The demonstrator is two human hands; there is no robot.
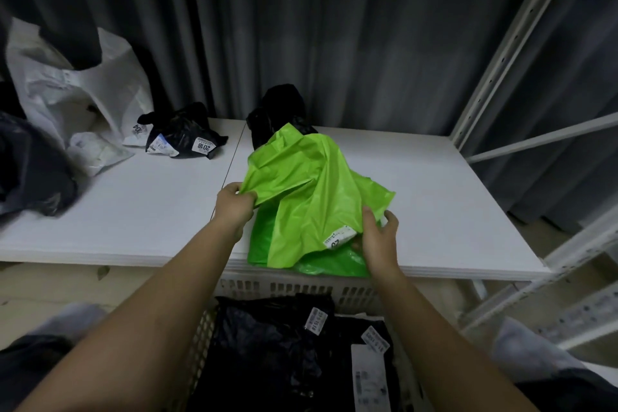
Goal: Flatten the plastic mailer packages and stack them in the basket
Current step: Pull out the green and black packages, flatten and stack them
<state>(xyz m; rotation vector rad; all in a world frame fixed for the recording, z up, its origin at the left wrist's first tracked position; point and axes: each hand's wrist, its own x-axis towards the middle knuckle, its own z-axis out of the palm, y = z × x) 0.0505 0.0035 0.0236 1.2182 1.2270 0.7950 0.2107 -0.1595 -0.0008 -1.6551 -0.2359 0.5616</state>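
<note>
1. The green mailer [311, 197] lies crumpled near the front edge of the white table [451, 197], its lower edge hanging slightly over the front. It sits just above the basket [301, 289], likely so that it can drop straight in once flat.
2. The left hand [234, 206] pinches the mailer's left corner, fingers curled round the film. This looks like a hold for pulling the sheet taut and drawing out the folds.
3. The right hand [379, 237] grips the lower right edge beside the white label [338, 236], thumb on top of the film. The fingers seem to curl under the film, though the plastic partly hides them.
4. With the hands at opposite sides, the grip suits spreading the bag outward.
5. The basket already holds black mailers [277, 344] lying fairly flat with their labels up, so part of the stack is done.
6. A crumpled black mailer [182, 139], a black bag [279, 107] behind the green one, and white bags [77, 100] wait at the back of the table, well apart from the hands, apparently unflattened.
</note>
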